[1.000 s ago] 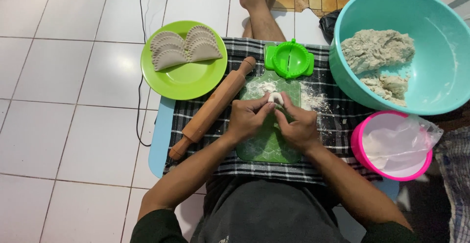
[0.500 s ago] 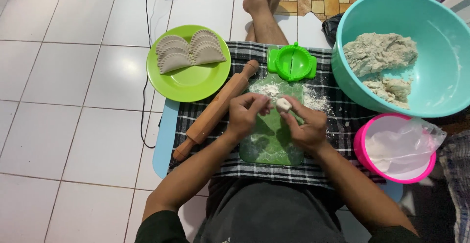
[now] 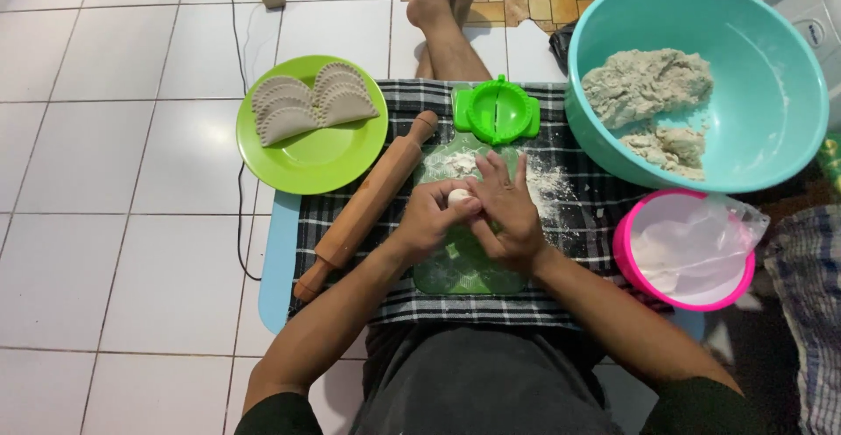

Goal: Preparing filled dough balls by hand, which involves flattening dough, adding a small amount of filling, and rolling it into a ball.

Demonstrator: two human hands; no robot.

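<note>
A: Status on the hands?

B: I've got both over the green cutting mat (image 3: pixel 464 264), which lies on the checked cloth (image 3: pixel 350 308). Left hand (image 3: pixel 429 220) and right hand (image 3: pixel 508 216) are pressed together around a small white dough ball (image 3: pixel 459 197). Left fingers curl under it, right fingers lie across the far side, tips pointing away. Both are grasping the ball, held just above the mat.

A: Where's the ball relative to everything else?

B: Centre of the mat's width, toward its far half. A floury patch (image 3: pixel 543 181) sits on the mat and cloth just beyond the hands. The green dumpling press (image 3: pixel 496 109) is open flat at the far end of the mat, close to the fingertips but not touching.

A: Left side?

B: The wooden rolling pin (image 3: pixel 366 207) lies diagonally on the cloth, just beside my left wrist. Beyond it a lime plate (image 3: pixel 315 163) on the floor tiles, carrying folded dumplings (image 3: pixel 311 102) with crimped edges.

A: Right side?

B: A teal bowl (image 3: pixel 771 76) with a lump of dough (image 3: pixel 648 84) inside, near the right hand but apart. Nearer me a pink bowl (image 3: pixel 626 251) with a clear plastic bag (image 3: pixel 701 238) of white powder in it. Can't tell how full.
</note>
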